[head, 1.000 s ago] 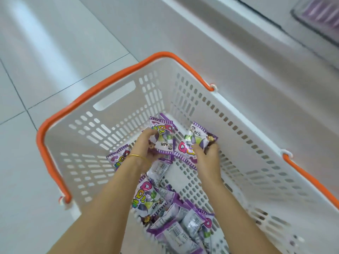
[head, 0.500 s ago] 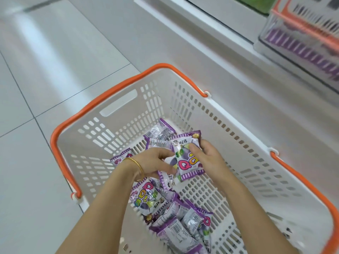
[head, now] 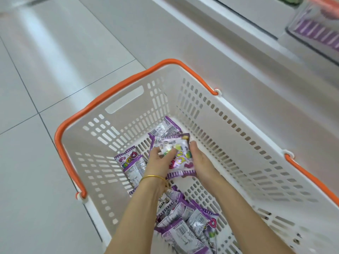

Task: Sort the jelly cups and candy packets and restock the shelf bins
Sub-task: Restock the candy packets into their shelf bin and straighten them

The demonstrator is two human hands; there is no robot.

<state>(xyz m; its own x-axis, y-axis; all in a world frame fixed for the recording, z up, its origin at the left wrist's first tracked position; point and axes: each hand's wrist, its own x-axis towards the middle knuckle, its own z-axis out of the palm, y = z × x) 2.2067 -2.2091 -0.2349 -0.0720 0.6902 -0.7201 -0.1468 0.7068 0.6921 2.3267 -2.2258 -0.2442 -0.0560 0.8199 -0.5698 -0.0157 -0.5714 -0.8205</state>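
A small stack of purple-and-silver foil candy packets (head: 180, 153) is held inside the white slotted plastic basket (head: 229, 136), near its far end and just above its floor. The left hand (head: 158, 160) curls its fingers over the stack's left side, thumb tucked underneath out of sight. The right hand (head: 200, 160) clasps the right edge, fingers bent round the foil, so both hands grip the same stack between them. A thin gold bangle (head: 153, 177) sits on the left wrist.

More packets of the same kind lie on the basket's floor. Two flat packets (head: 131, 162) rest by its left wall, and a loose heap of packets (head: 185, 222) is piled at its near end, under and between the forearms.

An orange loop handle (head: 110, 96) lies folded along the basket's far rim, and a second orange handle (head: 311, 178) runs along its right rim. The basket stands on pale grey floor tiles (head: 45, 70). Beyond its far right corner a white shelf base (head: 238, 52) rises. Above that base, a clear shelf bin (head: 315, 32) with purple striped contents shows only as a blur.
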